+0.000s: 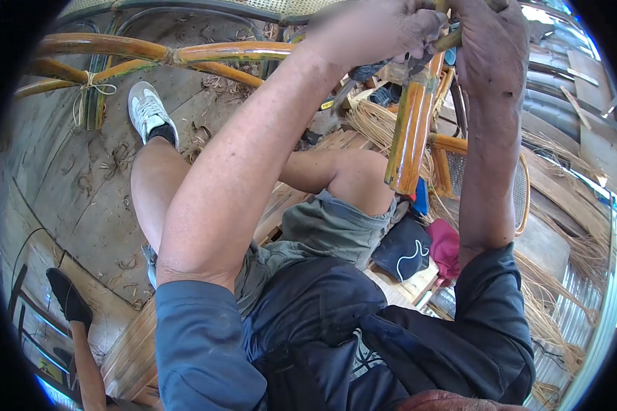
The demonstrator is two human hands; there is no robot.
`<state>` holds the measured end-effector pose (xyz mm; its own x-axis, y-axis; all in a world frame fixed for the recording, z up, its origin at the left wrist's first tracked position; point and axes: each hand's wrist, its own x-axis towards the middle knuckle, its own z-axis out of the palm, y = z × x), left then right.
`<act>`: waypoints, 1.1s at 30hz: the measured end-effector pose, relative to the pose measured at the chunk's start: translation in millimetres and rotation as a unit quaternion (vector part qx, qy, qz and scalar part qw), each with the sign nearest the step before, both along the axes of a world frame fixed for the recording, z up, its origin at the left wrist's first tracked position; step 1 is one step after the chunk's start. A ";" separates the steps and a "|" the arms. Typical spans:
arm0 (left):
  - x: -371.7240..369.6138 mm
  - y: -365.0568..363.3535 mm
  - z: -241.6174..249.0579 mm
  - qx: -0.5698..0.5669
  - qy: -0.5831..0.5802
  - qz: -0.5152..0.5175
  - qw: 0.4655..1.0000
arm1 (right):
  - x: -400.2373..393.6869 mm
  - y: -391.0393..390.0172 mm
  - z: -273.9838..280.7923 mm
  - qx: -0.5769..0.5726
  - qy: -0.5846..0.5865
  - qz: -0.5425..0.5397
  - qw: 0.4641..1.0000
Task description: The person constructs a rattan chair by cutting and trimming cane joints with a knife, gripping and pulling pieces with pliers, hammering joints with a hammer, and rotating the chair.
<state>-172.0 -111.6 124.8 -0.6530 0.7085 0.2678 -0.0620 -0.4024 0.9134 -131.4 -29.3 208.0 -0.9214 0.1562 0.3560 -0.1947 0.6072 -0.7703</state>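
My left hand (377,31) is raised at the top edge, its fingers closed near the upper end of an upright bamboo leg (406,147). Part of that hand is blurred, and what its fingers hold I cannot make out. Close beside it, my right hand (492,38) is closed around a short brown-green bamboo piece (451,41) at the same joint. The bamboo leg is varnished orange-brown and hangs down between my forearms. The top of the joint is partly hidden by my fingers and cut off by the frame.
A curved bamboo frame (233,51) with a tied cord (89,89) stands at upper left. Loose rattan strands (377,127) lie behind the leg and along the right side. A dark cloth bag (401,250) sits by my thigh. Another person's black shoe (68,296) is at lower left.
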 end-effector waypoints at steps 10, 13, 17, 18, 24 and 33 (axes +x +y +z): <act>-8.3 -6.0 9.6 -0.072 0.117 -0.025 0.990 | 7.1 33.2 2.4 -0.047 0.110 -0.015 0.993; -12.1 0.2 5.5 -0.132 0.104 0.021 0.986 | 20.8 104.4 -4.3 -0.279 0.154 0.001 0.948; -18.3 -9.9 0.8 -0.141 0.107 0.032 0.984 | 62.8 164.0 -38.1 -0.515 0.116 -0.062 0.847; -16.2 -10.5 -0.6 -0.140 0.109 0.018 0.984 | 64.4 162.4 -40.4 -0.502 0.122 -0.092 0.851; -9.3 -10.6 22.2 -0.187 0.074 -0.115 0.973 | 26.7 89.9 5.5 -0.198 0.153 -0.128 0.960; -15.5 -37.0 42.2 -0.221 0.119 -0.075 0.965 | -0.2 -8.6 25.9 -0.064 0.008 -0.030 0.997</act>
<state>-187.5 -148.6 167.0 -0.4920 0.8693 0.0470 0.1437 0.0278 0.9892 -131.6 -38.0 233.9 -0.9034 0.2565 0.3435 -0.1729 0.5153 -0.8394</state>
